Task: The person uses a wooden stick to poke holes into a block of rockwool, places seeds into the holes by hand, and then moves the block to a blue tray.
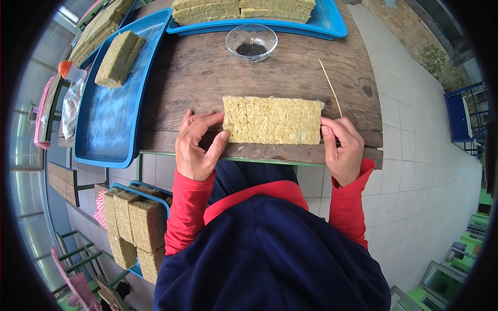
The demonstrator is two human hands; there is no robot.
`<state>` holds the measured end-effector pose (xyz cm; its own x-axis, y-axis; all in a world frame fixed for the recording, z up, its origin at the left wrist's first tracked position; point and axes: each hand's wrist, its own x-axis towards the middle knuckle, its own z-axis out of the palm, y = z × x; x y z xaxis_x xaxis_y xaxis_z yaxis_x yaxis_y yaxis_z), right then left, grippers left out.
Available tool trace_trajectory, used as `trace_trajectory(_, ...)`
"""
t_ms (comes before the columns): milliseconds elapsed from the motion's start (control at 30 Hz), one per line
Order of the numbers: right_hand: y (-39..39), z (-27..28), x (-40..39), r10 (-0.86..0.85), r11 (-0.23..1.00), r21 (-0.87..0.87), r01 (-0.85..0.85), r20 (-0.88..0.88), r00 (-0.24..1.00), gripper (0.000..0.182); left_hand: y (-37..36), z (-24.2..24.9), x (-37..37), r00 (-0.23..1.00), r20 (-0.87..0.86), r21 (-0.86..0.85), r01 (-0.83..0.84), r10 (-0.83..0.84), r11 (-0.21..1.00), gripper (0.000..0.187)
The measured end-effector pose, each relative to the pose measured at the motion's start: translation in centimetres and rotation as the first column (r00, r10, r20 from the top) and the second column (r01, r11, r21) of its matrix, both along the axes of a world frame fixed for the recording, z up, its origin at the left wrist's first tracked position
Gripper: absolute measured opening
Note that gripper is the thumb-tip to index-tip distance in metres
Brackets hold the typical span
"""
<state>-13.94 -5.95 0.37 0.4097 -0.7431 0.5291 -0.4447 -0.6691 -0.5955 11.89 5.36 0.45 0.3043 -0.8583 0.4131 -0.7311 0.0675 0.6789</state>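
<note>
A yellowish, fibrous rockwool slab (273, 120) lies flat near the front edge of the wooden table, with faint lines across its left part. My left hand (198, 142) grips its left end, thumb at the near corner and index finger farther up the edge. At the opposite end, my right hand (342, 147) holds the slab's right edge between thumb and curled fingers. A thin wooden skewer (330, 85) lies just beyond my right hand. Past the slab stands a clear glass bowl (252, 42) with small black seeds (251, 49) at its bottom.
At the left, a blue tray (106, 140) carries a rockwool piece (119, 59). Another blue tray (332, 26) at the back holds stacked slabs (241, 11). Below left, more rockwool blocks (148, 223) fill a blue crate. The table's right edge (371, 78) borders a tiled floor.
</note>
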Motion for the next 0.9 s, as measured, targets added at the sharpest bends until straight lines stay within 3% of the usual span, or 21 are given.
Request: trace_trajectory(900, -0.32, 0.56, -0.11, 0.008, 1.000, -0.002, -0.008, -0.038, 0.999, 0.012, 0.07, -0.05, -0.14, 0.999, 0.034, -0.006, -0.005, 0.005, 1.000, 0.033)
